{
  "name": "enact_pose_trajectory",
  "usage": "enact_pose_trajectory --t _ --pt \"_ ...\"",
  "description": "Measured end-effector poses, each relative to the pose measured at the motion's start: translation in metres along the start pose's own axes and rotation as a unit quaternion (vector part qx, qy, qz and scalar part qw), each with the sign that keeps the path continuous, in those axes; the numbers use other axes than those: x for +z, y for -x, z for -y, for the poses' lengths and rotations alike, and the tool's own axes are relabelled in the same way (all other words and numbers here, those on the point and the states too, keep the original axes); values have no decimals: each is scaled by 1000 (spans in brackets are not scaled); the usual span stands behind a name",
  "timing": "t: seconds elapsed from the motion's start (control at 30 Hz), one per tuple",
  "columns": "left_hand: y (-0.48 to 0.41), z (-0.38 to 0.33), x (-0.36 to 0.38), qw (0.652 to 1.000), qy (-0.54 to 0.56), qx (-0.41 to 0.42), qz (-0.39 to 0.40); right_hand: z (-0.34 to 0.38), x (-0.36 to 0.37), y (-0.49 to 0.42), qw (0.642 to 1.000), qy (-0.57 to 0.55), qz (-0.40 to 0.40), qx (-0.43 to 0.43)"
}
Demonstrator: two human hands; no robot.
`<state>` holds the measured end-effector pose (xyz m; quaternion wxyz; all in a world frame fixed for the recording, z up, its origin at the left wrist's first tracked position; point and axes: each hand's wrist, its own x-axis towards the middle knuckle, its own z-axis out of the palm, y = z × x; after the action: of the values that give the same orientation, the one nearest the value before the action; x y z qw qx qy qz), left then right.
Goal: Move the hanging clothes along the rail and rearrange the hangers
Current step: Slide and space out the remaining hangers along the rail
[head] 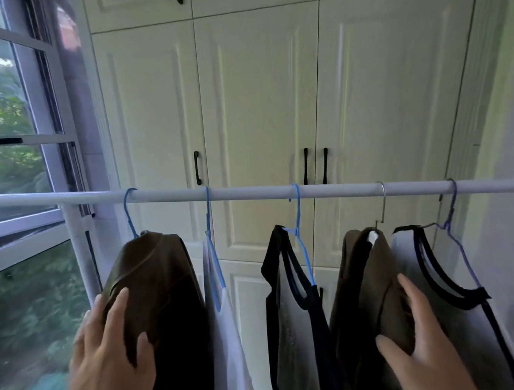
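A white rail (pixel 249 192) runs across the view with several hangers on it. At the left a dark brown garment (pixel 164 283) hangs on a blue hanger (pixel 129 212); my left hand (pixel 108 357) grips its shoulder. Beside it hang a white garment (pixel 227 337) and a grey tank top with black trim (pixel 291 316), each on a blue hanger. Further right a brown garment (pixel 363 285) hangs on a metal-hook hanger (pixel 381 205); my right hand (pixel 424 345) holds its right side. A white tank top with black trim (pixel 457 301) hangs at the far right.
Cream wardrobe doors (pixel 257 101) with black handles stand close behind the rail. A window (pixel 6 154) fills the left side, next to the rail's white upright post (pixel 81 257). A pale wall closes the right side.
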<state>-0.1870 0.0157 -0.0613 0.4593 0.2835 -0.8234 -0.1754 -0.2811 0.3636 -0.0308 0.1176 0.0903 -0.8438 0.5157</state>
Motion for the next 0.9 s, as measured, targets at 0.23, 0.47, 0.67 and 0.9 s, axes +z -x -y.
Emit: enact_pose_trajectory --t 0.23,0.47,0.67,0.9 --pt "-3 23 7 997 29 28 62 2 15 18 999 5 -13 31" --pt "22 33 -3 995 12 42 85 -11 10 35 999 -23 -26 -7" --pt "56 35 -22 994 -26 50 97 -15 -26 63 987 13 -64 -148" --pt "98 -24 -72 983 -91 126 102 58 -142 124 914 -164 63 -365"
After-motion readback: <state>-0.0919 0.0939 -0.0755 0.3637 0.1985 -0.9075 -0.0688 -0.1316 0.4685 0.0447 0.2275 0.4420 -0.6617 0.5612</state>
